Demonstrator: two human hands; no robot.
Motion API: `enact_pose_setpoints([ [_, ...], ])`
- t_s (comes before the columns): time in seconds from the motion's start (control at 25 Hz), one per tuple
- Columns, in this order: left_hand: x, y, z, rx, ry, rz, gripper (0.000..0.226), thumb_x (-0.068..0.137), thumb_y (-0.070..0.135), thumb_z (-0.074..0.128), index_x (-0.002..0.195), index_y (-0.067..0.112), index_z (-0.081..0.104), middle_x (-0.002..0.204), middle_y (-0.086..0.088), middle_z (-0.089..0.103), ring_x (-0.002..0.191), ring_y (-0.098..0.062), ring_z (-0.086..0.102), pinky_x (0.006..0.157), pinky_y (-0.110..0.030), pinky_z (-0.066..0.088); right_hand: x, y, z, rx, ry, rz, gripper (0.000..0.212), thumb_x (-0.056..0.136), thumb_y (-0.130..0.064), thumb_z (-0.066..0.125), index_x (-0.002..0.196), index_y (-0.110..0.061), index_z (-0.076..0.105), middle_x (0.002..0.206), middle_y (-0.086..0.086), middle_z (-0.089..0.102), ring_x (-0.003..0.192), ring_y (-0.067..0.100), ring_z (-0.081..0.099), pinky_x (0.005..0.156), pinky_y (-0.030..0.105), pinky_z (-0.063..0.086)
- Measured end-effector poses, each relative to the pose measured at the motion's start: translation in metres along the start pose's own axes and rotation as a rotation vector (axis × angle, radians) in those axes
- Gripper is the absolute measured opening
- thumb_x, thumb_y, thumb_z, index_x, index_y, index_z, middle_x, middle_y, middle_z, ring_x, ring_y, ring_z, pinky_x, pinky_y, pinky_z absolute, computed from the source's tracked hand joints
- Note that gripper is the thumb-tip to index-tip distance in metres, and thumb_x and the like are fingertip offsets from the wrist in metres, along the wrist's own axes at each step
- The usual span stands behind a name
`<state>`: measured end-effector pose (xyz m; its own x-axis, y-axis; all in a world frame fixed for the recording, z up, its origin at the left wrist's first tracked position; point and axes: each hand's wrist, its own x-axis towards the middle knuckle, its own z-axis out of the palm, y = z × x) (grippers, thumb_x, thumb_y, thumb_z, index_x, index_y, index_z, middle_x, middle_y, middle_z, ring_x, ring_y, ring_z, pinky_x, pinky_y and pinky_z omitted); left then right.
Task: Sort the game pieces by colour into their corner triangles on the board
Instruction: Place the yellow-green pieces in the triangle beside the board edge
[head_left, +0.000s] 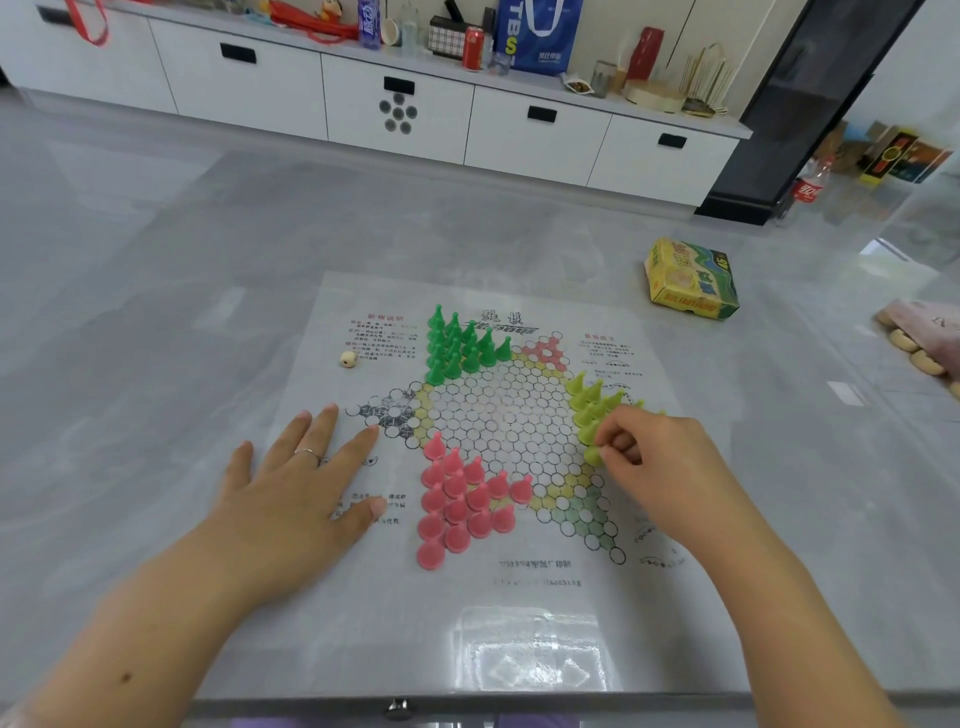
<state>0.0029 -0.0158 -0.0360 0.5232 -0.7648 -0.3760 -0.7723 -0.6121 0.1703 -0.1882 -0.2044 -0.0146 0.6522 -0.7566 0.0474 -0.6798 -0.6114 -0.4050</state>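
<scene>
Nearly done, by the look of it: the sorting seems to be at its last colour. The right hand (644, 457) has its fingers curled and pinches a yellow-green piece (592, 455) at the lower edge of the yellow-green group (592, 402), right of the frame's centre, on the right-hand corner of the board (493, 597). The rest of that triangle is hidden behind the hand, so I cannot tell how full it is. The green pieces (460, 343) stand packed in the upper-left corner triangle, and the pink pieces (462, 501) fill the lower-left one, a few of them crowding out toward the yellow ring.

The left hand (306, 488) lies flat with fingers spread, holding nothing, pressing the board sheet down at left of centre.

I judge the next move to be setting the pinched piece squarely on a free circle and letting go without knocking its close neighbours, which stand touching or nearly so.

Off the sheet, a small pale bead (348, 359) lies by the board's upper-left text, a yellow game box (691, 278) sits on the desk (156, 312) at upper right, and more pale beads (909, 351) lie at the right edge. None of them lies in the path of the hand.
</scene>
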Motion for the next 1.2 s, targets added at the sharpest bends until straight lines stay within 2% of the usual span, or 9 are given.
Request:
enact_pose_setpoints([
  [0.24, 0.0, -0.001, -0.001, 0.003, -0.008, 0.002, 0.062, 0.092, 0.055, 0.02, 0.143, 0.04, -0.013, 0.154, 0.005, -0.025, 0.142, -0.014, -0.021, 0.117, -0.043, -0.007, 0.003, -0.003, 0.002, -0.052, -0.005, 0.013, 0.014, 0.086, -0.009, 0.055, 0.091, -0.017, 0.065, 0.067, -0.015, 0.051, 0.067, 0.009, 0.054, 0.068, 0.02, 0.045],
  [0.48, -0.001, 0.0, -0.002, 0.005, -0.011, 0.002, 0.062, 0.093, 0.055, 0.02, 0.143, 0.039, -0.012, 0.154, 0.004, -0.025, 0.142, -0.015, -0.021, 0.117, -0.044, -0.007, -0.001, -0.008, -0.003, -0.075, -0.036, 0.039, 0.02, 0.087, -0.01, 0.054, 0.099, -0.02, 0.065, 0.073, -0.006, 0.059, 0.071, 0.014, 0.058, 0.068, 0.02, 0.043],
  [0.64, -0.001, 0.002, -0.006, -0.013, -0.034, -0.001, 0.061, 0.093, 0.053, 0.02, 0.144, 0.039, -0.01, 0.154, 0.003, -0.024, 0.142, -0.015, -0.02, 0.117, -0.045, -0.006, -0.014, -0.018, -0.023, -0.061, 0.048, 0.031, 0.017, 0.086, -0.014, 0.058, 0.1, -0.02, 0.065, 0.069, -0.013, 0.056, 0.066, 0.008, 0.054, 0.066, 0.021, 0.043],
  [0.72, -0.001, 0.003, -0.01, -0.047, -0.032, 0.004, 0.06, 0.094, 0.052, 0.022, 0.145, 0.039, -0.006, 0.155, 0.003, -0.022, 0.143, -0.015, -0.019, 0.117, -0.044, -0.006, -0.019, -0.038, -0.033, -0.045, 0.069, -0.037, 0.014, 0.085, -0.017, 0.059, 0.097, -0.021, 0.067, 0.069, -0.017, 0.055, 0.065, 0.0, 0.053, 0.062, 0.015, 0.04],
  [0.8, -0.001, 0.003, -0.012, -0.076, -0.032, 0.017, 0.058, 0.094, 0.051, 0.023, 0.145, 0.039, -0.002, 0.155, 0.002, -0.02, 0.143, -0.015, -0.018, 0.117, -0.044, -0.006, -0.01, -0.068, -0.034, -0.039, 0.017, -0.166, 0.014, 0.087, -0.021, 0.057, 0.098, -0.023, 0.066, 0.075, -0.015, 0.058, 0.069, 0.0, 0.053, 0.064, 0.013, 0.041],
  [0.96, -0.004, 0.003, -0.01, -0.09, 0.011, 0.052, 0.055, 0.095, 0.049, 0.024, 0.145, 0.039, 0.003, 0.156, 0.0, -0.018, 0.143, -0.017, -0.017, 0.117, -0.045, -0.005, 0.04, -0.13, 0.004, -0.172, -0.051, -0.478, 0.025, 0.092, -0.023, 0.047, 0.115, -0.023, 0.055, 0.108, -0.006, 0.057, 0.098, 0.015, 0.055, 0.082, 0.031, 0.047],
  [1.08, -0.007, -0.002, -0.009, -0.103, 0.022, 0.075, 0.052, 0.095, 0.048, 0.025, 0.143, 0.039, 0.009, 0.157, 0.0, -0.014, 0.144, -0.019, -0.016, 0.117, -0.047, -0.005, 0.081, -0.155, 0.053, -0.294, -0.127, -0.555, 0.031, 0.093, -0.014, 0.043, 0.123, -0.017, 0.05, 0.118, 0.005, 0.053, 0.107, 0.024, 0.052, 0.081, 0.035, 0.045],
  [1.2, -0.006, -0.006, -0.013, -0.116, 0.022, 0.068, 0.052, 0.095, 0.047, 0.025, 0.144, 0.036, 0.01, 0.157, -0.002, -0.013, 0.144, -0.019, -0.015, 0.117, -0.046, -0.004, 0.1, -0.169, 0.088, -0.393, -0.16, -0.542, 0.031, 0.088, -0.001, 0.043, 0.116, -0.01, 0.052, 0.111, 0.011, 0.052, 0.102, 0.03, 0.052, 0.075, 0.036, 0.043],
])
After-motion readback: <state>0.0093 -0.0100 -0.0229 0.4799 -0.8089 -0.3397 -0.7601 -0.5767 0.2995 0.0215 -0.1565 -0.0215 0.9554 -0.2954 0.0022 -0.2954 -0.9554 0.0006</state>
